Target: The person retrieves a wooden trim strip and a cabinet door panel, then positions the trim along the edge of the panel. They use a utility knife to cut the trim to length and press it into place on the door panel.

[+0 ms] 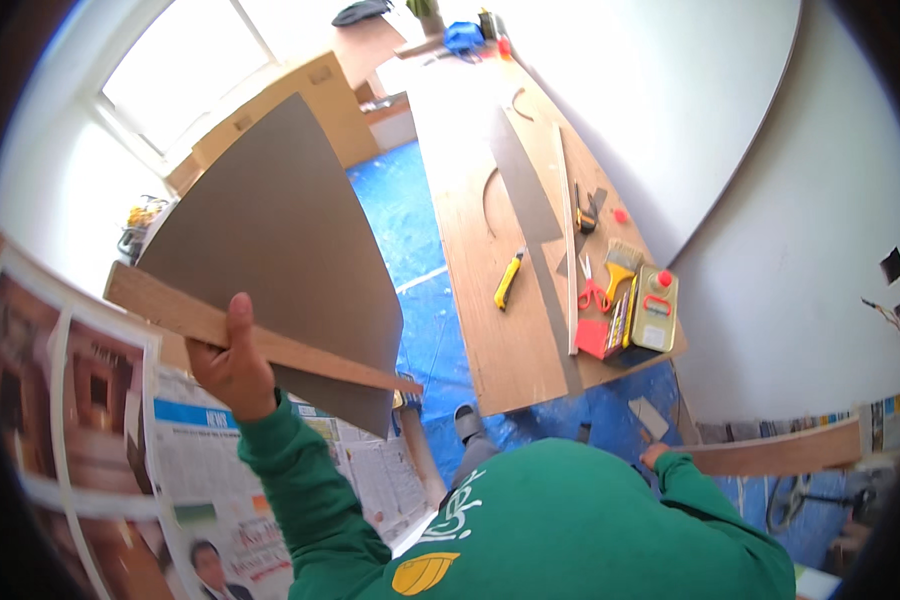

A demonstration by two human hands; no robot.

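Note:
My left hand (236, 365) is closed round a narrow wooden board (185, 310), thumb over its upper side and fingers below. The board slants down to the right, across the lower part of a large grey-brown sheet (280, 220) that stands behind it. My right hand (656, 456) is low at the right, close to the near end of another wooden plank (780, 450). Its fingers are small and partly hidden by the green sleeve, so whether it grips that plank does not show.
On the long wooden worktable (460, 340) lie a yellow utility knife (509, 279), red scissors (592, 288), a paintbrush (622, 262), a metal can (655, 315) and a long thin strip (567, 240). Blue sheeting (390, 200) covers the floor. Newspaper (195, 450) covers a surface at the left.

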